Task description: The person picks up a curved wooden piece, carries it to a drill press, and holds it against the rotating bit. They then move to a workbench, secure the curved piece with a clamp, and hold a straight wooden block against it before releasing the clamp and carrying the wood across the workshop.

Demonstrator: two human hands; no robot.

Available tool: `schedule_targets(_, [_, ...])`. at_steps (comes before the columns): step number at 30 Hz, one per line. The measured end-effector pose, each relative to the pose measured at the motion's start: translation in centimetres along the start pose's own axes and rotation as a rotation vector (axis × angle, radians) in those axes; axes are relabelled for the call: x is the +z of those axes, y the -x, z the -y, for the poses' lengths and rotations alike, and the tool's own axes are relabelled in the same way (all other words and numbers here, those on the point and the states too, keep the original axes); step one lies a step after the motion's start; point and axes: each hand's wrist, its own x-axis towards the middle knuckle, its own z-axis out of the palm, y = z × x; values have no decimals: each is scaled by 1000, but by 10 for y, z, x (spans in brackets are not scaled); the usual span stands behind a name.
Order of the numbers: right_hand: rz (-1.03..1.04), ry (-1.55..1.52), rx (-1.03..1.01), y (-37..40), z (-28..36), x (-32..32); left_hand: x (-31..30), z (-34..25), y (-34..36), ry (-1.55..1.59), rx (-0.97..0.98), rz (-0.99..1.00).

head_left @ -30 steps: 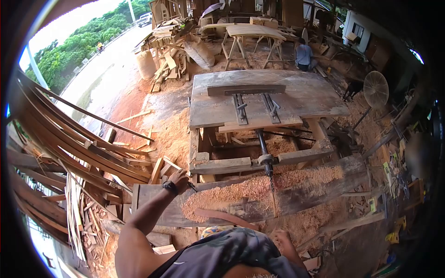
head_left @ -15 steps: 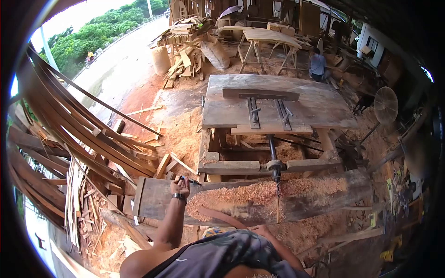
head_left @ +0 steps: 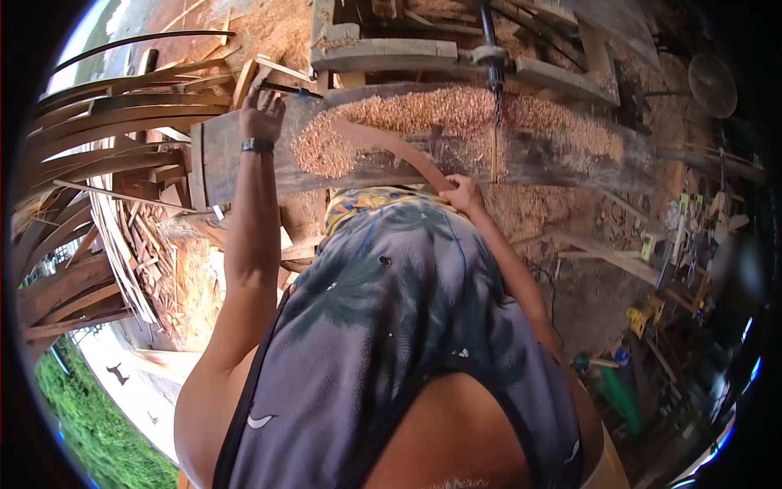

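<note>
Sawdust-strewn floor was seen around a long dark bench, which was stretched across the view from 10 to 2 o'clock. On it, near 12 o'clock, a curved reddish strip was laid at a slant, its far end pointed toward 11 o'clock and touched by wood chips, its near end brought to the bench's near edge. That near end was clamped by the right hand, seen at about 2 o'clock. The left hand, with a dark watch worn at its wrist, was held between 10 and 11 o'clock, its fingers raised to a dark rod; whether the rod was gripped or merely touched could not be told. At 1 o'clock, above the bench and apart from the strip, a drill bit was pointed down among the chips. Beyond it, at 12 o'clock, a wooden frame was partly shown. Long curved boards were piled at 10 o'clock, and thin scrap wood was scattered at 9. At 2 o'clock a round fan was dimly seen; between 3 and 4, a yellow tool was left.
</note>
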Motion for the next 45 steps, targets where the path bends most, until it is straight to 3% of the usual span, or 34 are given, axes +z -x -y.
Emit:
schedule_targets(1, [-32,13,-10,-9,-6,0,12,-3,6,-61,38,-56])
schedule_targets(3, [-71,16,7,-9,-13,2,13,3,9,-125,162,18])
schedule_targets(8, [-115,10,19,-13,-11,-7,11,8,-2,-52,127,111])
schedule_targets(10, [-126,18,11,-10,-5,-7,2,9,-12,-172,181,300])
schedule_targets(11, [-221,47,9,-8,-1,-6,0,10,-19,-170,182,298])
schedule_targets(13, [-311,75,-2,-5,6,-2,9,13,-19,-593,168,248])
schedule_targets(15, [-369,55,24,-2,9,1,4,18,-37,-614,99,278])
schedule_targets(18, [-383,61,-16,1,4,10,2,18,-54,-813,249,331])
schedule_targets(21, [-382,62,11,14,9,6,18,22,-33,-1242,480,280])
schedule_targets(25, [-386,83,93,28,3,6,25,45,-42,-1104,610,369])
schedule_targets(27, [-385,131,59,32,0,7,30,35,-54,-1223,556,311])
schedule_targets(32, [-323,93,176,42,10,4,23,19,-43,-1449,677,410])
schedule_targets(33, [-331,91,180,44,10,5,26,23,-20,-1363,660,410])
schedule_targets(36, [-280,-62,192,51,11,14,17,31,-18,-1451,869,560])
schedule_targets(39, [-209,-49,124,35,39,15,38,26,-6,-1637,843,551])
schedule_targets(41, [-128,-229,-94,16,76,17,23,37,-13,-1557,768,530])
schedule_targets(42, [-88,-175,-164,6,110,10,15,44,-23,-1434,943,634])
schedule_targets(43, [-49,-121,-232,-5,149,4,21,36,-11,-1484,824,604])
schedule_targets(45, [-32,-250,-424,-32,209,13,10,44,-21,-1308,894,673])
